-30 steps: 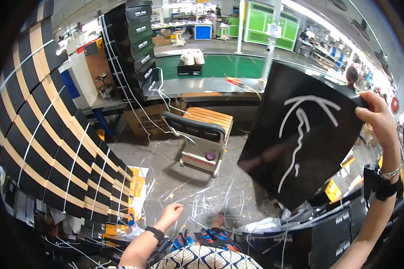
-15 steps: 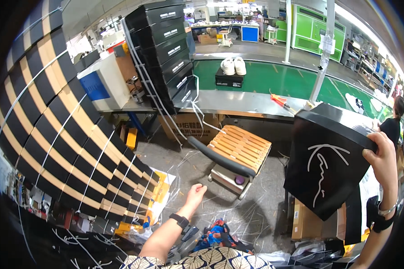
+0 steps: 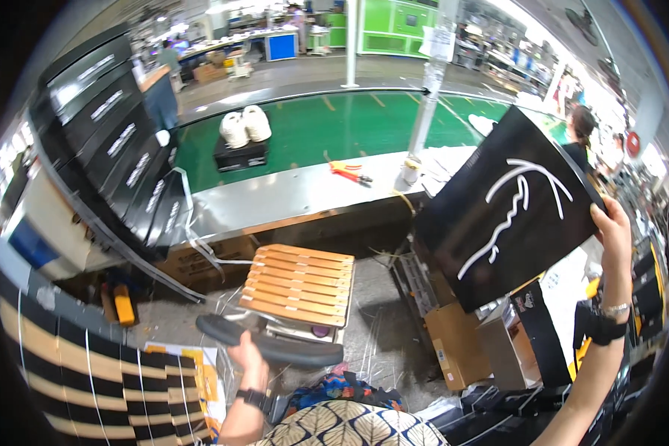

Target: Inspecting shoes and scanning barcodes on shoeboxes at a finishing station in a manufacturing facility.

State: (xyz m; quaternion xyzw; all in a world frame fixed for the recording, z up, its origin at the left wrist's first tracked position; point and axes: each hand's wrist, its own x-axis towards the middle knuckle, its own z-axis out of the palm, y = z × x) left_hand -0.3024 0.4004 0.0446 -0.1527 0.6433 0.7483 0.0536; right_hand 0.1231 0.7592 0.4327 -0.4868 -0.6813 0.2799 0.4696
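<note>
The left hand grips the dark curved backrest of a chair with a slatted wooden seat. Further right, the right hand holds up a flat black box by its edge — matte, tilted, with a white looping mark on its face — high above the brown cartons on the floor.

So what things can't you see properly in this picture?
- Right hand: head view; the black box lid covers most of its fingers.
- Left hand: head view; on the chair's dark backrest, grip hidden behind it.
- Orange-handled tool on the metal bench: too small to tell its kind.
- Striped stack: cut off by the lower-left rim.
</note>
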